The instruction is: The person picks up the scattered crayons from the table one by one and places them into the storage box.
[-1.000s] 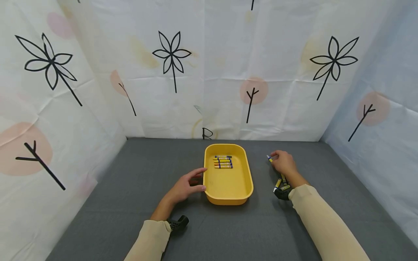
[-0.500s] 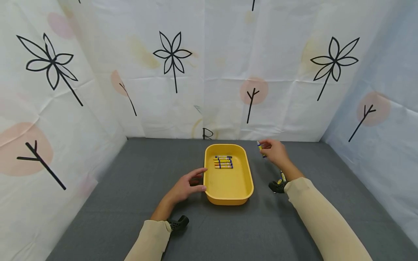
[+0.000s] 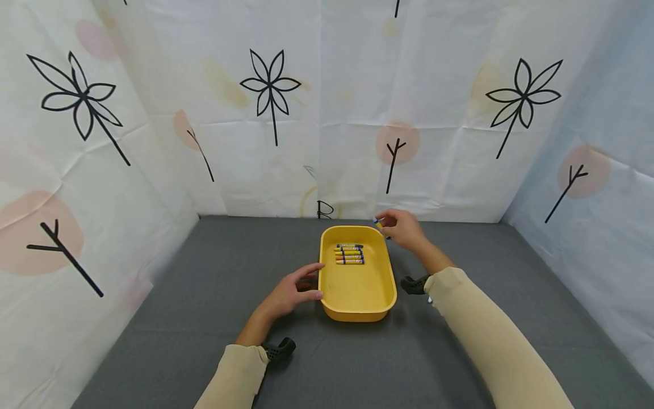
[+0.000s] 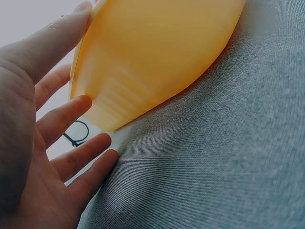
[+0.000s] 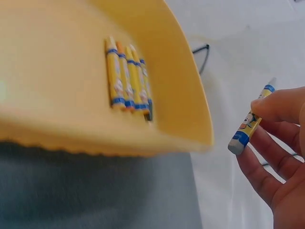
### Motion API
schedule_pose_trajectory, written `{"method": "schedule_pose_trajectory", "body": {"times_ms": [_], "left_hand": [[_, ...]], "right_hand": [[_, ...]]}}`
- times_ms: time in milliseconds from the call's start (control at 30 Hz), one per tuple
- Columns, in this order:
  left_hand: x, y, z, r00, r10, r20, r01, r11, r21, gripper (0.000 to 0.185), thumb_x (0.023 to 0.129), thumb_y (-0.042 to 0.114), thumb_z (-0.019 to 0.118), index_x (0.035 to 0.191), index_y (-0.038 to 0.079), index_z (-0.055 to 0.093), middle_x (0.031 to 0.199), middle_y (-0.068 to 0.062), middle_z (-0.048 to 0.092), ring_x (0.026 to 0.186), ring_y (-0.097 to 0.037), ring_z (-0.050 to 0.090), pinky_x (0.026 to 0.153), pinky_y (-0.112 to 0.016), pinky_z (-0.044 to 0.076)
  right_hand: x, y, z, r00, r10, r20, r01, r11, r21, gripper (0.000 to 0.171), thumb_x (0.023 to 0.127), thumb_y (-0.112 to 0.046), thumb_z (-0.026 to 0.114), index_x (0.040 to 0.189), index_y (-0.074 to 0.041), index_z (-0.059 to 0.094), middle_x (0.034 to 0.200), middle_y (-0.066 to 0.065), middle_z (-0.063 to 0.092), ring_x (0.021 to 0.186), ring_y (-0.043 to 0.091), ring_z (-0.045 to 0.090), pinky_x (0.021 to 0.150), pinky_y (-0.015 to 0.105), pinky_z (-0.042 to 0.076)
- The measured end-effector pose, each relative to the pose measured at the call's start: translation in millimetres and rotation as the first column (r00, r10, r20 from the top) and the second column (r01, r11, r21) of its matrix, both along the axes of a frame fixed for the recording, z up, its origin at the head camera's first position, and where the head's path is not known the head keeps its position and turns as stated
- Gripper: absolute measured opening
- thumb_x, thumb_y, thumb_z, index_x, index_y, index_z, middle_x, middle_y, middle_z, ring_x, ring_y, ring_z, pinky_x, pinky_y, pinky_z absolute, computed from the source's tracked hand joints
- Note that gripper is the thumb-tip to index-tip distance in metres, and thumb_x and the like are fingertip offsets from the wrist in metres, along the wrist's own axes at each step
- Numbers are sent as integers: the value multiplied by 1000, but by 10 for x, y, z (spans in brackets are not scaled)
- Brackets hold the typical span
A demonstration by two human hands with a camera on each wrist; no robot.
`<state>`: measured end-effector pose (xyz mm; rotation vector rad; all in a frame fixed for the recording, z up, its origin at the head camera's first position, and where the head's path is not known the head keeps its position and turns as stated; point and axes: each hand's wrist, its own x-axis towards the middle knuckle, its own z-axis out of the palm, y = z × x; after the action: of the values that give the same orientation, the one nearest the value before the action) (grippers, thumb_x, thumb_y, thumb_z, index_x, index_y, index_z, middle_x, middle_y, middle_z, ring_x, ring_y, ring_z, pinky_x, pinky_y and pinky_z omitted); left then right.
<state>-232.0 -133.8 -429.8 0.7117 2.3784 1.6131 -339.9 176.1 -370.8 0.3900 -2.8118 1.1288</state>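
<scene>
A yellow plastic tray (image 3: 357, 287) stands on the grey tabletop. Inside it, near the far end, several crayons (image 5: 128, 81) in yellow wrappers with blue bands lie side by side. My right hand (image 3: 407, 230) pinches a grey crayon (image 5: 250, 119) between thumb and fingers, raised at the tray's far right corner. The crayon's wrapper is yellow with blue bands, and it tilts in the right wrist view. My left hand (image 3: 288, 293) rests at the tray's left side, fingers spread and relaxed; thumb and fingertips touch the rim and outer wall in the left wrist view.
Under the right forearm, a small white tip (image 3: 430, 300) of a loose crayon peeks out; whatever lies beside it is hidden by the sleeve. A white cloth (image 3: 347, 170) with drawn flowers and trees hangs behind the table (image 3: 255, 244) and along both sides.
My right hand has lifted the grey crayon from right of the tray and carried it left to the far right corner. Its forearm now covers the loose crayons. My left hand has stayed still.
</scene>
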Motion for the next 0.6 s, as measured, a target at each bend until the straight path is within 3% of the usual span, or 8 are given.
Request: {"method": "schedule_pose_trajectory", "body": {"times_ms": [333, 600], "left_hand": [[4, -3, -4, 1000, 2, 6, -2, 1000, 2, 61, 91, 9, 68, 146, 6, 43, 148, -18, 40, 129, -44, 42, 105, -58, 35], [-7, -8, -2, 1000, 6, 9, -6, 1000, -10, 61, 92, 10, 68, 147, 7, 43, 148, -16, 40, 129, -43, 43, 104, -57, 36]], "right_hand": [[-14, -371, -85, 990, 140, 4, -139, 980, 142, 19, 93, -4, 63, 111, -7, 67, 101, 7, 63, 93, 24, 59, 82, 39, 52], [-28, -518, -172, 983, 165, 78, -178, 960, 214, 21, 90, 0, 65, 108, -9, 70, 97, 3, 65, 89, 20, 59, 78, 36, 51]]}}
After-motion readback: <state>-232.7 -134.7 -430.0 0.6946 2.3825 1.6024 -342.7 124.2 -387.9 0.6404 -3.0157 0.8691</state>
